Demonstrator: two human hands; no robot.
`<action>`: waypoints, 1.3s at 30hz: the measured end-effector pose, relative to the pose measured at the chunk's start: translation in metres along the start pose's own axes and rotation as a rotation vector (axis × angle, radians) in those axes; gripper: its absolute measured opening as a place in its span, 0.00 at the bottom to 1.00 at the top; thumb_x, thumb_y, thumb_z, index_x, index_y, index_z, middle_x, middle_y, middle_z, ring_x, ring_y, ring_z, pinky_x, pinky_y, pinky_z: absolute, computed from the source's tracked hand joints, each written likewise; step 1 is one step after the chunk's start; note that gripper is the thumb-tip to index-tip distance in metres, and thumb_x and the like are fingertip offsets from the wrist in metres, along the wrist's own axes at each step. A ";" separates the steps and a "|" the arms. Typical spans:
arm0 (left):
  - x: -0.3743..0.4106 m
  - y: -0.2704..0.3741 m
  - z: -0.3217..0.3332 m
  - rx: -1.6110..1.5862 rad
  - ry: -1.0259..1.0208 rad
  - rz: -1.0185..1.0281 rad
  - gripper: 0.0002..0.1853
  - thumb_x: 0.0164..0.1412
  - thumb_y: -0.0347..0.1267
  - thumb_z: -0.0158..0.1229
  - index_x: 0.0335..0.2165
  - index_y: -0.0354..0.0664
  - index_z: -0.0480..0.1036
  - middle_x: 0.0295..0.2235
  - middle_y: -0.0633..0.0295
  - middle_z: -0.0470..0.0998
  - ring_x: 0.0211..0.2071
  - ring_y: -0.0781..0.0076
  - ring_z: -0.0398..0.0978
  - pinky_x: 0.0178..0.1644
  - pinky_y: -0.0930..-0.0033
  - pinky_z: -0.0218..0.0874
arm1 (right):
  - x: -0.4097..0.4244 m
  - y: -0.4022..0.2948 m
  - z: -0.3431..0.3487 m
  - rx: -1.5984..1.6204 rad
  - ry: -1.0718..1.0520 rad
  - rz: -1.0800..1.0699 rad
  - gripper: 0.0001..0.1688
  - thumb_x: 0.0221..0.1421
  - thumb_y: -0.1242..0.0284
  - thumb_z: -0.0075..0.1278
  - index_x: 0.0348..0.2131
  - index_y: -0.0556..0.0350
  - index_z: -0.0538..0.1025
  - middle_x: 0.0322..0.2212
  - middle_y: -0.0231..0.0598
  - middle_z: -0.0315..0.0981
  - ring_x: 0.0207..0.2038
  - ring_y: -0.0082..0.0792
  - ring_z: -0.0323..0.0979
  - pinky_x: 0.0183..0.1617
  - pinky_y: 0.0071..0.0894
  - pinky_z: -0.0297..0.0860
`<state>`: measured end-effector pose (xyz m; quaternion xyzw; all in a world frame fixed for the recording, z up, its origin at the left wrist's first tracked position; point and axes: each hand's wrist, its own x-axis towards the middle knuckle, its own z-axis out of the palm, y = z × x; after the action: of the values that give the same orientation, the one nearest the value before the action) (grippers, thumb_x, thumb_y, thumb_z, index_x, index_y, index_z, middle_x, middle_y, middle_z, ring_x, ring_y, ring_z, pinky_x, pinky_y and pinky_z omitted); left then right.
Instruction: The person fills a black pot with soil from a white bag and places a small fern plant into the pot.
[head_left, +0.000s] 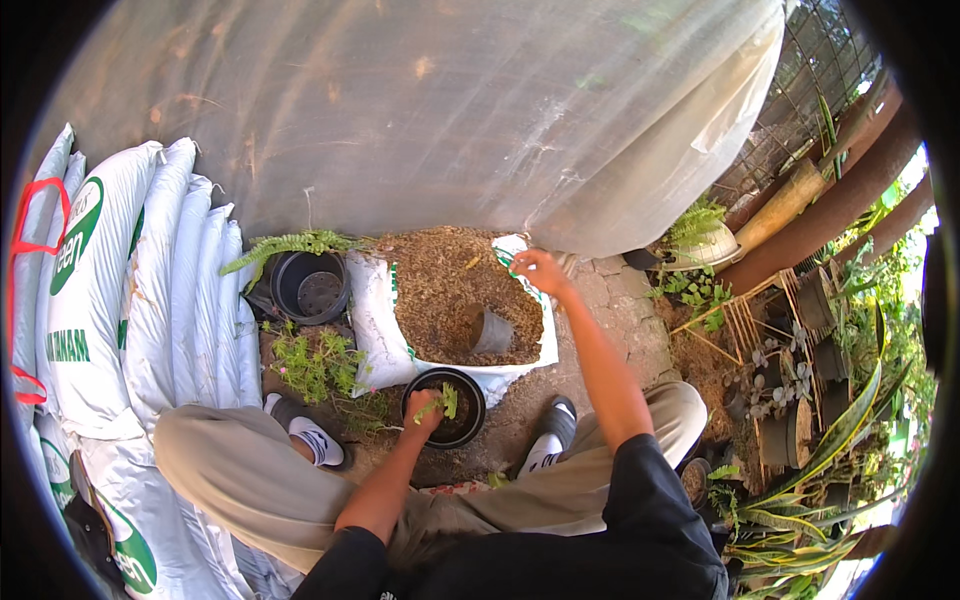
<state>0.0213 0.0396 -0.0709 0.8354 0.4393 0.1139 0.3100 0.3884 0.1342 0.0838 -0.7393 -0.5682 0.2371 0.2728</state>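
My left hand (424, 412) holds a small green fern cutting (449, 400) over a round black plastic pot (478, 426) between my feet. Dark soil shows inside that pot. Out to the right, my right hand (538, 271) is at the far right edge of an open white plastic sack (381, 324); whether its fingers touch the rim is unclear. The sack is full of brown, coarse potting mix (442, 300). A small grey plastic pot (494, 333) lies tilted on the mix.
Empty black pots (311, 291) stand left of the sack, beside a fern frond (307, 241) and a leafy plant (315, 362). Stacked white sacks (142, 277) line the left. Plastic sheeting (420, 112) hangs behind. Potted plants and a snake plant (832, 442) stand right.
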 end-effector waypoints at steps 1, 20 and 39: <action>-0.002 0.003 -0.013 -0.045 -0.027 -0.060 0.09 0.45 0.26 0.63 0.30 0.37 0.80 0.27 0.44 0.79 0.34 0.46 0.78 0.39 0.52 0.70 | -0.016 -0.005 0.021 0.088 -0.143 0.184 0.39 0.49 0.48 0.60 0.49 0.59 0.74 0.38 0.47 0.78 0.39 0.35 0.76 0.45 0.33 0.71; -0.007 0.015 -0.025 -0.064 0.020 -0.121 0.15 0.49 0.30 0.65 0.35 0.32 0.74 0.31 0.44 0.78 0.38 0.45 0.77 0.41 0.53 0.68 | -0.083 -0.015 0.148 -0.032 -0.034 0.530 0.56 0.43 0.38 0.56 0.65 0.33 0.54 0.61 0.74 0.38 0.57 0.80 0.54 0.56 0.64 0.64; -0.009 0.018 -0.023 -0.066 -0.034 -0.219 0.14 0.53 0.34 0.62 0.38 0.39 0.79 0.34 0.43 0.79 0.39 0.45 0.77 0.44 0.51 0.68 | -0.075 -0.029 0.130 -0.163 -0.066 0.405 0.51 0.38 0.42 0.61 0.61 0.25 0.63 0.60 0.63 0.46 0.52 0.65 0.66 0.53 0.54 0.70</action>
<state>0.0178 0.0343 -0.0411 0.7736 0.5187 0.0794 0.3553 0.2638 0.0848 0.0098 -0.8498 -0.4340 0.2644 0.1401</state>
